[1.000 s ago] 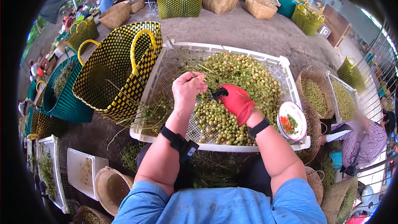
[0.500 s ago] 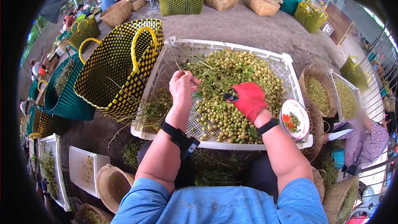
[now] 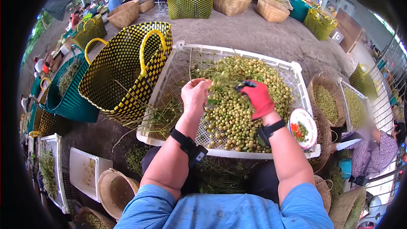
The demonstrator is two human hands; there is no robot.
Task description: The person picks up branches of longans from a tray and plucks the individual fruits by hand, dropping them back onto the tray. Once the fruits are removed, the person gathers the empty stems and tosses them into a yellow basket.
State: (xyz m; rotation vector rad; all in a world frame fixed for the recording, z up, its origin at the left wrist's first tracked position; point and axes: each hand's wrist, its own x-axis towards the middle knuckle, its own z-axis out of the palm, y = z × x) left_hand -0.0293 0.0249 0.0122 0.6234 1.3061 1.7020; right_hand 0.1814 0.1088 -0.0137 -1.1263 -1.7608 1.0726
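My left hand (image 3: 196,95), bare, pinches a thin stem (image 3: 190,61) that sticks up from the fingertips. Close to its right, my right hand (image 3: 257,97) wears a red glove with dark fingertips. Its fingers are curled, and what they hold is hidden. Blurred green sprigs (image 3: 227,76) lie between both hands. Beneath them, a heap of small round yellow-green fruits (image 3: 237,123) fills much of a white mesh tray (image 3: 229,153). More thin stalks (image 3: 163,116) lie at the tray's left side.
A yellow-and-black woven basket (image 3: 112,70) stands left of the tray, beside a teal basket (image 3: 80,106). On the tray's right corner sits a white bowl (image 3: 308,138) with red and green bits. A person (image 3: 371,150) sits at the right, near fruit-filled wicker baskets (image 3: 324,123).
My left hand has shifted slightly right and down, and its stem now stands upright. My right hand has lifted a little and turned. The sprigs between the hands are now blurred by motion.
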